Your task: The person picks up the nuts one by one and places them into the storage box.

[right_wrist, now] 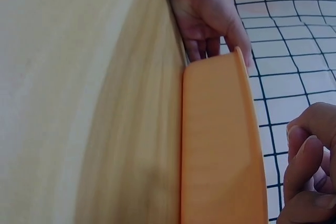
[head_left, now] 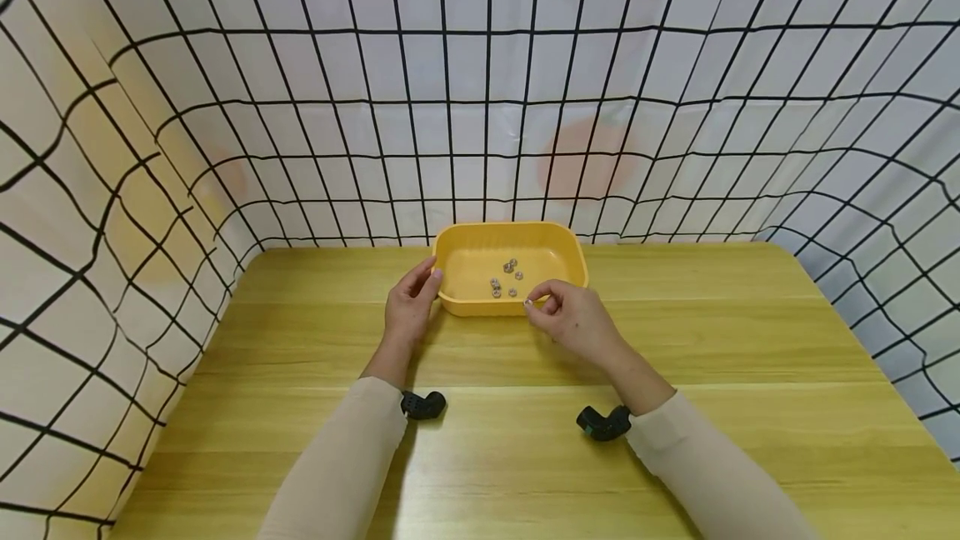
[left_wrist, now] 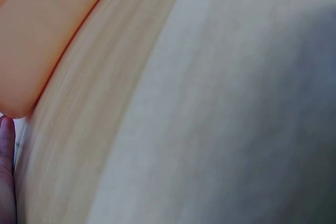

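A yellow plastic tray (head_left: pixel 457 307) stands on the table, with several small metal hex nuts (head_left: pixel 507 267) scattered on its floor. My left hand (head_left: pixel 411 303) holds the tray's left end; in the right wrist view its thumb reaches the rim and its other fingers (right_wrist: pixel 194 50) lie against the outer wall. Above the near rim, thumb and index finger of my right hand (head_left: pixel 573 319) pinch a small shiny piece (head_left: pixel 528 302), apparently a nut, mostly covered by the fingertips. The right wrist view shows these curled fingers (right_wrist: pixel 307 163) beside the tray wall, the piece barely visible.
The wooden table (head_left: pixel 510 457) extends around the tray. Behind and on both sides rises a black wire grid (head_left: pixel 487 98) with pale sheeting behind it; the tray's far side is close to it. A black camera sits on each wrist.
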Tool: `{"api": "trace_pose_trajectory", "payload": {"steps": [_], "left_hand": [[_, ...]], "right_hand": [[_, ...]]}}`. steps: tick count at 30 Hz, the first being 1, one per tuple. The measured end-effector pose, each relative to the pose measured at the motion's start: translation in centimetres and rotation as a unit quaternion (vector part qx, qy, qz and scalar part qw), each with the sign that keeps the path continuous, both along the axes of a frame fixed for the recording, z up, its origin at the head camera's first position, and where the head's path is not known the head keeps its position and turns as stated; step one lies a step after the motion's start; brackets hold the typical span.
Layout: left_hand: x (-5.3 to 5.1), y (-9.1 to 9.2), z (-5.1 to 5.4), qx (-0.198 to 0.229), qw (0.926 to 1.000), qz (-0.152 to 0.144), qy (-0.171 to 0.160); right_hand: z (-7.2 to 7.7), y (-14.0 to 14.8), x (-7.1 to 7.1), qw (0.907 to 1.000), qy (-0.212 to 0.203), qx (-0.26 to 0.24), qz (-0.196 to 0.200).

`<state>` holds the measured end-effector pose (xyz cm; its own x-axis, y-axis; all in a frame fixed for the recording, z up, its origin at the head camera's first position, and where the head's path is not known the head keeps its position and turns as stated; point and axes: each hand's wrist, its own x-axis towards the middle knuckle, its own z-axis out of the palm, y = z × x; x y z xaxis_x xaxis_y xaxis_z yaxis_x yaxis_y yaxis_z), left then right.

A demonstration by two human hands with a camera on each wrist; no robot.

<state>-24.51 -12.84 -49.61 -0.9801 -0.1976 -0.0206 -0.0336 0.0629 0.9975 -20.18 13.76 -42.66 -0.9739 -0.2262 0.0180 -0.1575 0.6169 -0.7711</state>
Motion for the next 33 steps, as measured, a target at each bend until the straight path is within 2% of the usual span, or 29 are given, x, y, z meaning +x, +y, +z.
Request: {"api": "trace_pose_trajectory", "payload": {"steps": [5, 12, 20, 27, 33], "left_hand": [[0.0, 0.0, -0.1, -0.002, 1.0000, 0.002, -0.001], [0.1, 0.1, 0.1, 0.003, 1.0000, 0.001, -0.002], [-0.1, -0.1, 0.0, 0.015, 0.9998, -0.005, -0.011], [-0.2, 0.0, 0.1, 0.018, 0.9996, -0.006, -0.022], [-0.1, 0.1, 0.1, 0.015, 0.9998, 0.000, -0.011]], "right_hand": [[0.2, 0.2, -0.8, 0.9997, 0.020, 0.014, -0.002], [0.6, 0.3, -1.9, 0.9990, 0.023, 0.033, -0.019], [0.9, 0.0, -3.1, 0.9980, 0.045, 0.041, -0.018], [1.0, -0.3, -4.1, 0.9981, 0.024, 0.049, -0.031], [0.9, -0.4, -5.2, 0.9973, 0.033, 0.061, -0.024]]}}
